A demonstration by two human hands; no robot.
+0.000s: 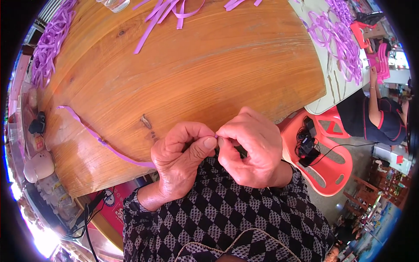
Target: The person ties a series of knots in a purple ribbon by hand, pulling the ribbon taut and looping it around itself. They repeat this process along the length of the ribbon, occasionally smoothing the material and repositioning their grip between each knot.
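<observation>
While the head view looked down over a wooden table (209, 74), the left hand (181, 150) and right hand (253, 150) met near its close edge, thumbs and forefingers pinched closed on a tiny purple bit, mostly hidden. A purple ribbon (118, 153) lay on the table, running from the left to beneath the left hand. More purple strips (148, 32) lay at the far edge.

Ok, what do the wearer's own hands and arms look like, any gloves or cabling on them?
Left hand and right hand are bare: no gloves, rings or cables visible on them. Sleeves are black with a grey textured diamond pattern, ending short of the wrists.
</observation>
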